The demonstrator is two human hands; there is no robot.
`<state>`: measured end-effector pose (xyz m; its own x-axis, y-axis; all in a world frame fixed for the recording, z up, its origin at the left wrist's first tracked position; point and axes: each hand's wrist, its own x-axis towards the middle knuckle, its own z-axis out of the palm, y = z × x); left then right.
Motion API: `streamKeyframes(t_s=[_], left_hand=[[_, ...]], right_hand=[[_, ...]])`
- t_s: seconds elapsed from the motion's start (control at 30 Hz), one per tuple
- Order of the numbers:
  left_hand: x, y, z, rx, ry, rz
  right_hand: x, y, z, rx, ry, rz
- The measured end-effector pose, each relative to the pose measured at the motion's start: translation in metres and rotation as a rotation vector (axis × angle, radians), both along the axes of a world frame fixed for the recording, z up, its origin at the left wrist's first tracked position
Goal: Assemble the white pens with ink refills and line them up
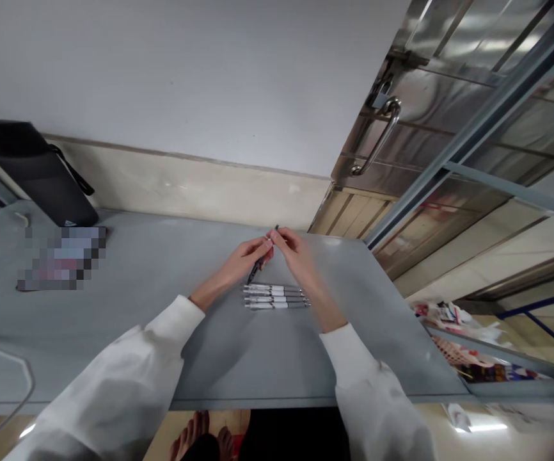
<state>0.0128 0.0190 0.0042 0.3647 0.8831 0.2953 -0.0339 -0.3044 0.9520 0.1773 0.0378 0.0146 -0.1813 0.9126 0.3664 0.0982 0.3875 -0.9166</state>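
Observation:
Near the far edge of the grey table (pixel 219 378), my left hand (pixel 249 256) and my right hand (pixel 294 253) meet with fingertips pinched together. Between them is a slim dark pen (pixel 254 271), its lower end slanting down to the left and a thin dark tip showing above the fingers. My fingers hide its middle, so I cannot tell whether it is in one piece. Just below, several white and grey pens (pixel 272 299) lie side by side in a row. My right wrist covers their right ends in part.
At the back left stands a dark bottle (pixel 49 176) with a strap, beside a pixelated flat object (pixel 63 259). A white cable (pixel 22 365) hangs over the front left. To the right are a metal frame post (pixel 421 192), a metal door (pixel 416 109) and bags (pixel 454 317).

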Motion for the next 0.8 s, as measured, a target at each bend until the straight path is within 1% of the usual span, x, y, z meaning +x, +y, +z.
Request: streamKeyframes(t_s=[0.07,0.17,0.27,0.37,0.43,0.5,0.6,0.7,0.8], left_hand=[[0.001,0.000,-0.001,-0.007,0.025,-0.004],[0.002,0.003,-0.005,-0.020,0.061,-0.013],[0.001,0.006,-0.011,-0.043,0.063,-0.032],[-0.002,0.010,-0.016,-0.060,0.041,-0.047],[-0.005,0.012,-0.018,-0.060,0.027,-0.022],[-0.009,0.014,-0.020,-0.062,0.019,0.017],[-0.013,0.018,-0.023,-0.078,0.029,0.067],[-0.015,0.021,-0.024,-0.088,0.046,0.103],[-0.015,0.021,-0.024,-0.089,0.057,0.111]], right_hand=[[0.002,0.001,-0.005,-0.012,0.095,-0.043],[0.012,0.001,-0.005,-0.033,0.326,-0.105],[0.027,0.002,0.001,-0.071,0.531,-0.141],[0.042,0.003,0.010,-0.077,0.655,-0.175],[0.049,0.003,0.014,-0.079,0.708,-0.148],[0.053,0.002,0.017,-0.097,0.741,-0.093],[0.053,-0.002,0.021,-0.138,0.737,-0.025],[0.052,-0.005,0.024,-0.165,0.711,-0.011],[0.051,-0.009,0.026,-0.162,0.699,-0.020]])
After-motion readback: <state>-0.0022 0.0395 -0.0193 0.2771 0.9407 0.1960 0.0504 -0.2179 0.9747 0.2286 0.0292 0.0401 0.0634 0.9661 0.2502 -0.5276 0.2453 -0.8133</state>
